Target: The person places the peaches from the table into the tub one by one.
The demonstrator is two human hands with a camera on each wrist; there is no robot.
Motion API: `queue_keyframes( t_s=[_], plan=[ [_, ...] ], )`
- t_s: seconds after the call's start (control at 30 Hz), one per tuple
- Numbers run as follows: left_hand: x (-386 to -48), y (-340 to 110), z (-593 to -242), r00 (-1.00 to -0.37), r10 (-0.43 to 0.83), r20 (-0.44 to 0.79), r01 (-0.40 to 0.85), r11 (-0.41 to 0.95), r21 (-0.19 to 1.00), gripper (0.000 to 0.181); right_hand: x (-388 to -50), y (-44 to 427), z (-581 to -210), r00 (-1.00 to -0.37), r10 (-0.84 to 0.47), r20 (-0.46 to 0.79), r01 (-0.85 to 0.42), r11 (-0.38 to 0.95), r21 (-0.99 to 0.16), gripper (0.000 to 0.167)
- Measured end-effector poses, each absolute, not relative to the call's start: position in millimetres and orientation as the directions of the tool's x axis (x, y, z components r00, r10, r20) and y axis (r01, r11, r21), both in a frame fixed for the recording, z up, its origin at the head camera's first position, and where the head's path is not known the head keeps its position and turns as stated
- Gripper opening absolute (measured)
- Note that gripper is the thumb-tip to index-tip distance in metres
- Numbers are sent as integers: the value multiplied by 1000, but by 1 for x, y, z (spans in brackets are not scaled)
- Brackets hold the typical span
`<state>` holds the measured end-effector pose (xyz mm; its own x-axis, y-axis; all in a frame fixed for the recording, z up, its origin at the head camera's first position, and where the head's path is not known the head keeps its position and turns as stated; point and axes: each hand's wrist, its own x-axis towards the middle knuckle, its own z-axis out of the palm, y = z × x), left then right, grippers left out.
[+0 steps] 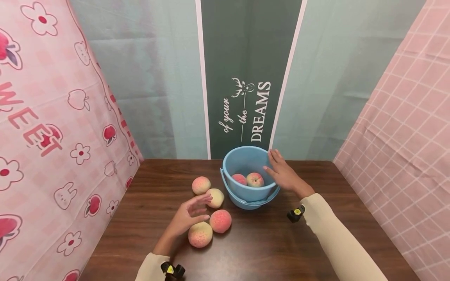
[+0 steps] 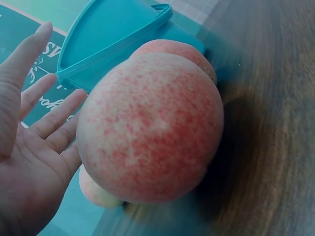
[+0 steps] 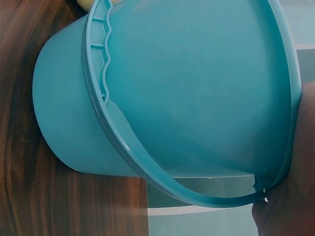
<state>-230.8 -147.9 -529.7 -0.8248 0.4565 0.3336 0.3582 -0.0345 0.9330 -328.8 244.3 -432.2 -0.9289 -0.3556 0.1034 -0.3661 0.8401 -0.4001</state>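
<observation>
A light blue bucket [image 1: 246, 192] stands at the table's back, its handle hanging down in front. Inside it lie two peaches, one pink [image 1: 239, 179] and one pale with a blush [image 1: 255, 180]. My right hand [image 1: 285, 173] rests at the bucket's right rim with fingers extended. Left of the bucket lie several more peaches: a blushed one [image 1: 201, 185], a pale yellow one [image 1: 217, 199], a pink one [image 1: 220, 221] and a speckled one [image 1: 200, 235]. Over these hovers my left hand [image 1: 188, 216], fingers spread and holding nothing. In the left wrist view the speckled peach [image 2: 152, 128] looms beside the palm.
The brown wooden table [image 1: 267, 249] meets a green-and-teal curtain [image 1: 158, 97] with white lettering at its back edge. Pink patterned cloth [image 1: 45, 117] hangs on the left, and pink checked cloth [image 1: 404, 136] on the right.
</observation>
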Motion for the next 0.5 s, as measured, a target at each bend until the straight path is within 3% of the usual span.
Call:
queue_keyframes(
  t_s=[0.5],
  plan=[
    [-222, -151, -541, -819, 501, 280, 295, -52, 954, 61, -329, 244, -432, -929, -355, 103, -365, 841, -399, 76]
  ],
)
